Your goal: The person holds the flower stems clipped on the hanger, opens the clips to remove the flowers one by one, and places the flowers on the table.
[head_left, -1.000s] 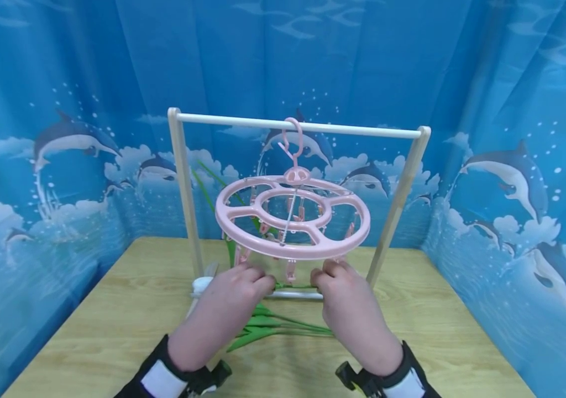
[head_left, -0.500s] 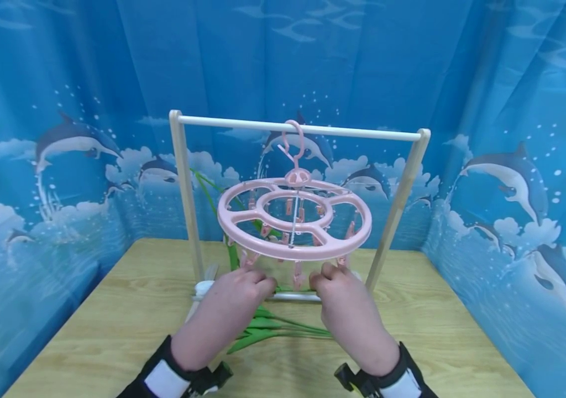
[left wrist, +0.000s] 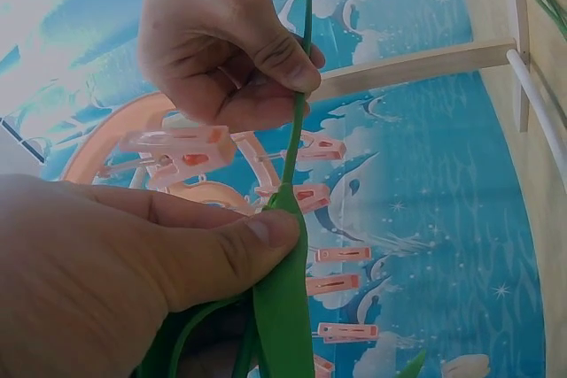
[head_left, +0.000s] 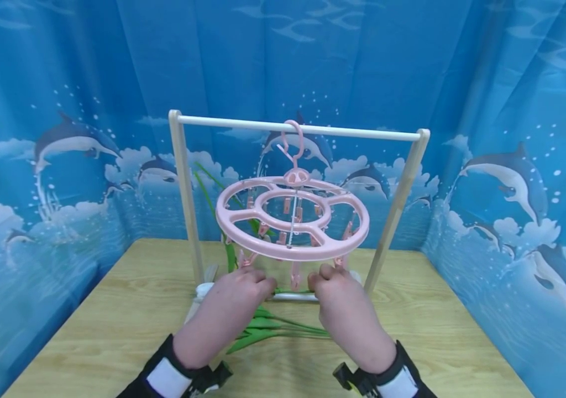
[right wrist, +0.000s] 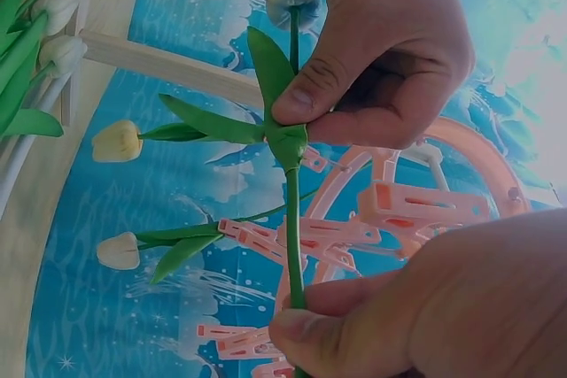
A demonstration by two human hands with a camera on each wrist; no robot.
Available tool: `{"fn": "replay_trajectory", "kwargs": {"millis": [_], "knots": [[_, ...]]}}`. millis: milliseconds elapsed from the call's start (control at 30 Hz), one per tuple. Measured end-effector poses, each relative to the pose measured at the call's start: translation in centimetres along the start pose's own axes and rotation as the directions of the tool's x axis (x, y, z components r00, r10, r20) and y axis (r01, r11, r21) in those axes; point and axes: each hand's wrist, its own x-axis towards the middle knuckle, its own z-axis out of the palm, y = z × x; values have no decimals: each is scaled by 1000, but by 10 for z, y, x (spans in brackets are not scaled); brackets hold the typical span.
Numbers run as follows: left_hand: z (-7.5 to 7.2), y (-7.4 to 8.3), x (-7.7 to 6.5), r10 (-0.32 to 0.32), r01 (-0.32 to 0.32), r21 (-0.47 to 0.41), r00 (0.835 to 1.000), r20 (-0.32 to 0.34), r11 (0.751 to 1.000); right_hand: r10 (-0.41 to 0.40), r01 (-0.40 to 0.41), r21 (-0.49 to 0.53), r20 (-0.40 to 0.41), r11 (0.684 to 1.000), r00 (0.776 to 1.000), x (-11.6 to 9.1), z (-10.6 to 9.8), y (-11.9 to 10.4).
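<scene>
Both hands hold one artificial tulip below the pink clip hanger (head_left: 293, 251). My left hand (head_left: 233, 296) pinches it where the green leaf (left wrist: 283, 281) joins the stem (right wrist: 294, 236). Between thumb and fingers, my right hand (head_left: 345, 298) pinches the stem farther along. A greyish-blue bloom (right wrist: 293, 2) shows beyond the left hand in the right wrist view. Close by the hands hang pink clips (head_left: 295, 275) from the ring. Behind them in the right wrist view are a pale yellow tulip (right wrist: 117, 141) and a white tulip (right wrist: 119, 251), the latter's stem overlapping a clip.
The hanger hooks over the white bar (head_left: 233, 122) of a wooden stand (head_left: 396, 210). More green-leaved tulips (head_left: 258, 331) lie on the wooden table (head_left: 442, 331) in front of the stand's lower bar. Blue dolphin-print curtain (head_left: 263, 55) surrounds the table.
The hanger sways and turns slightly, its clips shifting with it. Both hands keep their grip on the tulip, dipping only a little.
</scene>
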Motion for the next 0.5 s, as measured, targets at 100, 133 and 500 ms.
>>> {"fn": "replay_trajectory", "kwargs": {"millis": [100, 133, 500], "knots": [[1, 0, 0, -1, 1, 3, 1000, 13, 1000, 7, -7, 6, 19, 1000, 1000, 0, 1, 0], [2, 0, 1, -1, 1, 5, 1000, 17, 1000, 9, -9, 6, 25, 1000, 1000, 0, 1, -1], [10, 0, 1, -5, 5, 1, 1000, 15, 1000, 10, -9, -9, 80, 1000, 997, 0, 9, 1]]}}
